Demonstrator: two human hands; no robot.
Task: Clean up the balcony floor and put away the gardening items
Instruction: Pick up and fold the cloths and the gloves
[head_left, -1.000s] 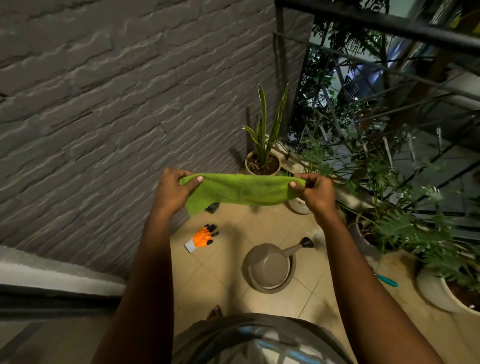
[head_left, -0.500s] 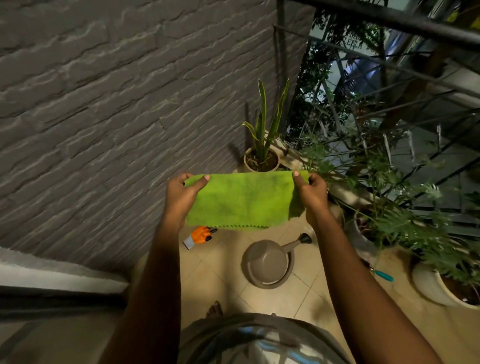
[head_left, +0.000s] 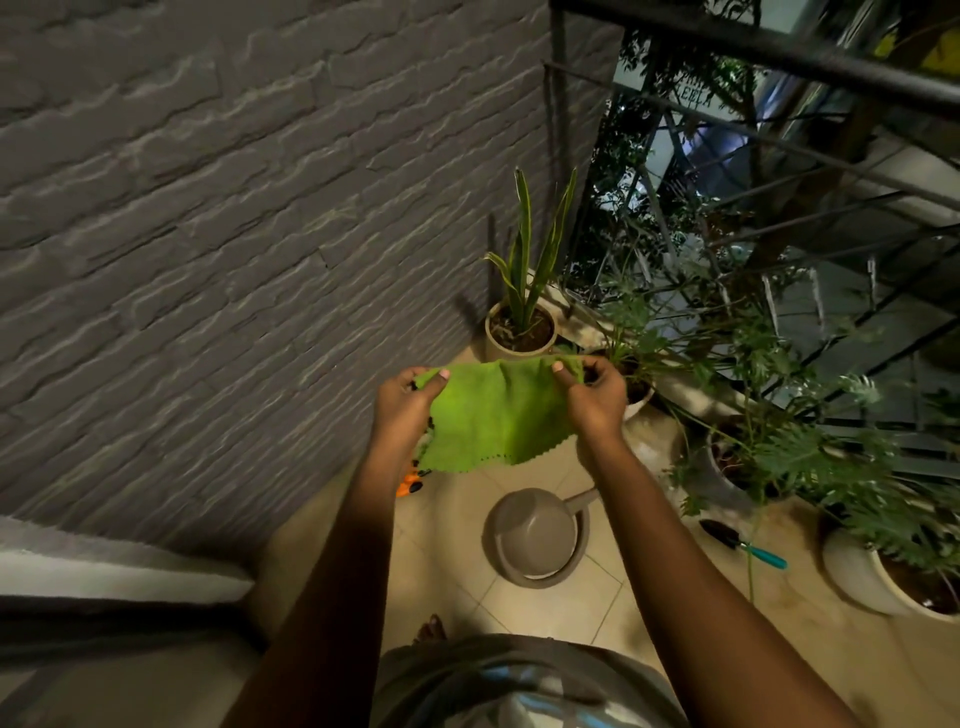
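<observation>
Head view is showing the left hand (head_left: 402, 410) and right hand (head_left: 597, 400) pinching, thumbs clamped on top, the 2 upper corners of the green microfibre cloth (head_left: 493, 421), which is hanging limp in the air above the watering can (head_left: 535, 535), looking light, soft and best gripped at those corners.

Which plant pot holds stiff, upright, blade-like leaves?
The beige pot in the corner by the brick wall; the pots along the railing hold feathery, spreading foliage.

One wide-angle camera on the person's head looks forward and steeply down at the nearby tiled floor (head_left: 545, 613), between the wall (head_left: 208, 260) and the railing (head_left: 779, 52).
</observation>
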